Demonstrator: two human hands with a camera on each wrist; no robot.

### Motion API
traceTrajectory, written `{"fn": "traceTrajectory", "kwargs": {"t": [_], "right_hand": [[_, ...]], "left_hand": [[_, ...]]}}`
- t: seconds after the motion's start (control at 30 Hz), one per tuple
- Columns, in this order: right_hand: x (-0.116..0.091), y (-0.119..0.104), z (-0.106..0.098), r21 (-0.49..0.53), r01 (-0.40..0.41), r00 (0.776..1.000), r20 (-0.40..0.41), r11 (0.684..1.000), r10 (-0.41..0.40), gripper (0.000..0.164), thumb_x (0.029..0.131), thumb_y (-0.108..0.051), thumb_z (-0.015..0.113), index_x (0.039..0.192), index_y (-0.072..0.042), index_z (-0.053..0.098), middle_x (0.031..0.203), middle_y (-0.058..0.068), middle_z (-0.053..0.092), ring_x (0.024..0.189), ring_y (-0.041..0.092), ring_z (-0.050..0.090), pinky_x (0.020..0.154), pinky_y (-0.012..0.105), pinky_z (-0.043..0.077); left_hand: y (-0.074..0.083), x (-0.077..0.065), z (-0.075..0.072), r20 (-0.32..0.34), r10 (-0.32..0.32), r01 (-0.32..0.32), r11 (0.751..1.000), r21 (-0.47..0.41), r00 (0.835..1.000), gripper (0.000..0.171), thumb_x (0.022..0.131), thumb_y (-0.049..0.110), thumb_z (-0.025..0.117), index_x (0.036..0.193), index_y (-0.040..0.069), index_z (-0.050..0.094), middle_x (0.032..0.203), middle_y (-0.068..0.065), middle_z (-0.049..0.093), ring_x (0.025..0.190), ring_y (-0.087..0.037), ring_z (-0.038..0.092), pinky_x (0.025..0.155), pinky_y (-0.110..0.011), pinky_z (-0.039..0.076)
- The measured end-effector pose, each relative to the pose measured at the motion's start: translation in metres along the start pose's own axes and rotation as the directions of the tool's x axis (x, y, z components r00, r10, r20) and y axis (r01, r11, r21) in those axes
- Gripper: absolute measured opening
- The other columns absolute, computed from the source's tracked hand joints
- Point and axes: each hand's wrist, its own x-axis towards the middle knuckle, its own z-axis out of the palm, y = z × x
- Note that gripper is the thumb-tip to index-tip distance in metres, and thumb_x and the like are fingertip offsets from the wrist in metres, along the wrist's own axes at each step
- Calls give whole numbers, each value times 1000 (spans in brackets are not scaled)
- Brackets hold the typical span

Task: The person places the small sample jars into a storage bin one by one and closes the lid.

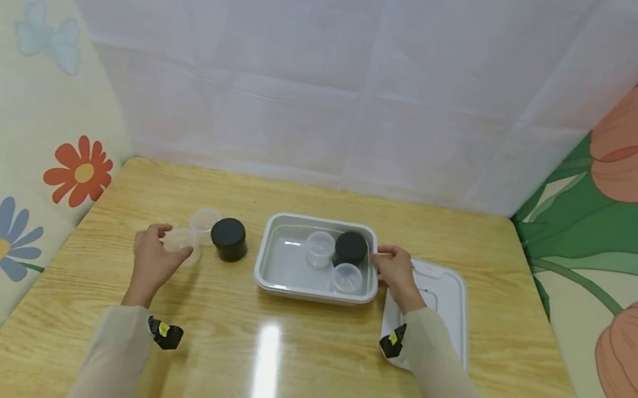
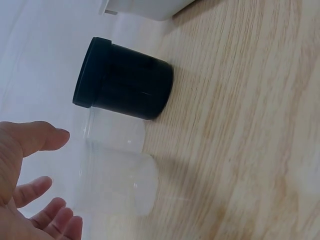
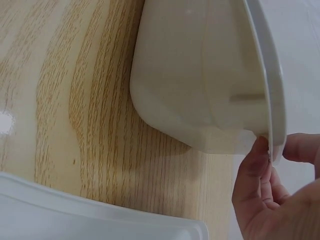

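My left hand (image 1: 150,262) hovers with thumb and fingers spread above a clear plastic jar (image 2: 122,182), apart from it in the left wrist view. Behind that jar stands a second clear jar (image 1: 205,219). A black lidded jar (image 1: 230,240) is beside them, upright on the table. With my right hand (image 1: 397,275) I pinch the right rim of a white rectangular container (image 1: 282,260), thumb on one side and fingers on the other. Inside the container's right half are another black jar (image 1: 351,247) and two clear jars, one at centre (image 1: 320,248) and one near the front (image 1: 346,278).
A white lid (image 1: 450,305) lies flat on the wooden table (image 1: 215,365), right of the container and under my right forearm. A pale cloth (image 1: 325,87) hangs behind the table, with flower-patterned cloths at both sides.
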Motion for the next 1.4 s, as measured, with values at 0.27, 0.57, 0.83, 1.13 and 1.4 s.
{"fn": "traceTrajectory", "kwargs": {"t": [0.27,0.57,0.83,1.13,1.4], "right_hand": [[0,0,0,2,-2,1000,-11,1000,2,38,90,-13,59,127,-3,52,106,13,58,77,15,57,57,25,53],[3,1,0,12,-13,1000,-6,1000,13,38,91,-12,58,127,-3,52,106,13,57,78,15,57,58,26,53],[3,1,1,21,-14,1000,-8,1000,14,37,91,-11,59,126,-3,52,105,13,57,76,15,57,58,27,53],[1,1,1,14,-5,1000,-9,1000,5,37,91,-11,59,126,-4,52,104,13,58,75,14,57,56,26,53],[-2,-1,1,-9,7,1000,-6,1000,-7,39,91,-13,58,128,-3,51,111,16,59,80,16,58,58,26,53]], "left_hand": [[-7,4,2,7,-11,11,1000,3,1000,62,83,13,67,133,-10,38,128,-32,36,118,-43,32,91,-53,37],[-16,8,8,28,-62,62,998,-7,998,72,80,11,69,137,-11,30,131,-36,33,121,-45,33,99,-57,35],[-22,10,15,27,-87,88,994,-62,996,74,80,13,69,137,-9,27,133,-35,31,120,-45,35,101,-58,34],[-24,9,17,21,-61,62,995,-81,998,72,81,11,68,136,-10,27,133,-36,31,120,-46,35,101,-59,33],[-21,7,16,5,-44,45,995,-87,999,71,79,7,70,133,-13,29,131,-36,34,121,-46,36,102,-58,33]]}}
